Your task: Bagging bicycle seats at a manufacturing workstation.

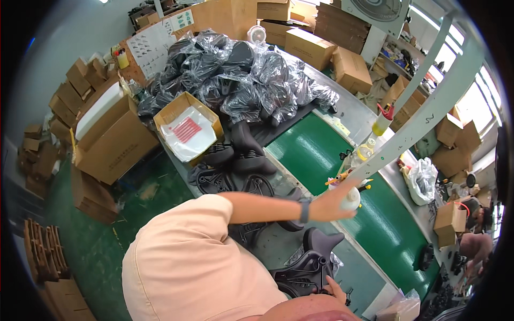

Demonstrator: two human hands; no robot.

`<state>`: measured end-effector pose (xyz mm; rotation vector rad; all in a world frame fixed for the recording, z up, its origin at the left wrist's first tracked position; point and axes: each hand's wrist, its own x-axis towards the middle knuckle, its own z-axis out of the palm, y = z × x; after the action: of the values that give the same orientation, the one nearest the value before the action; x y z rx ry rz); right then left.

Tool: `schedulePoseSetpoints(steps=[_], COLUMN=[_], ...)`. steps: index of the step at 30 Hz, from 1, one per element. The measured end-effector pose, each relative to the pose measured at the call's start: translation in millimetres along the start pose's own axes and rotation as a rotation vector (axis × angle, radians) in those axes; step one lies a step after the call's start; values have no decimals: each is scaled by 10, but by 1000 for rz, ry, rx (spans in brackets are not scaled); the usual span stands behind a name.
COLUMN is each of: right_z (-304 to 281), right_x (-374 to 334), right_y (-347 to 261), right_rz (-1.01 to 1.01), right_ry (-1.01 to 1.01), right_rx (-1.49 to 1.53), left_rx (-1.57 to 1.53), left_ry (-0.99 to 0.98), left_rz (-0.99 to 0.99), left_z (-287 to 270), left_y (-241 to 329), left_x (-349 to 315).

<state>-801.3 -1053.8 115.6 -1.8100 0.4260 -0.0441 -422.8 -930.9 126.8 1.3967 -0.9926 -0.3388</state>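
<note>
My left arm stretches across the bench, a dark band at its wrist. My left hand (pixel 329 206) is beside a white bottle (pixel 350 198) and a cluster of pens and tools by the slanted white post; most of its fingers are hidden there. Low in the view, my right hand (pixel 335 292) is at the edge of an upturned black bicycle saddle (pixel 302 273), one finger lying along its underside. Its grip is partly hidden by my own body. A smooth dark saddle (pixel 323 242) lies just beyond, with clear plastic beneath it.
Plastic-wrapped saddles (pixel 230 69) are heaped at the far end. Nearer stands an open carton (pixel 187 128), with loose saddles (pixel 249 150) beside it. A green belt surface (pixel 316 150) runs along the right, crossed by the slanted post (pixel 412 134). Cardboard boxes (pixel 115 144) stand left.
</note>
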Motion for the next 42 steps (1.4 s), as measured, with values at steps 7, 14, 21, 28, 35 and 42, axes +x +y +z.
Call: schedulePoseSetpoints(steps=[7, 14, 21, 28, 35, 42], right_z=[537, 2157, 4995, 6294, 6551, 7195], right_x=[715, 1784, 2137, 2251, 2232, 1842], right_y=[-1305, -1596, -1089, -1685, -1867, -2053], right_rz=[-335, -308, 175, 182, 242, 488], right_ry=[-102, 55, 378, 176, -3, -855], right_rx=[-227, -125, 879, 419, 1200, 1867], left_rx=[-306, -1521, -1559, -826, 350, 902], left_ry=[-60, -2, 492, 741, -49, -47], left_rz=[-345, -952, -700, -457, 264, 348], left_z=[-214, -1932, -3423, -4314, -5111, -6021], left_y=[-222, -53, -688, -304, 578, 725], left_x=[-1448, -2525, -3290, -3602, -3730, -3497])
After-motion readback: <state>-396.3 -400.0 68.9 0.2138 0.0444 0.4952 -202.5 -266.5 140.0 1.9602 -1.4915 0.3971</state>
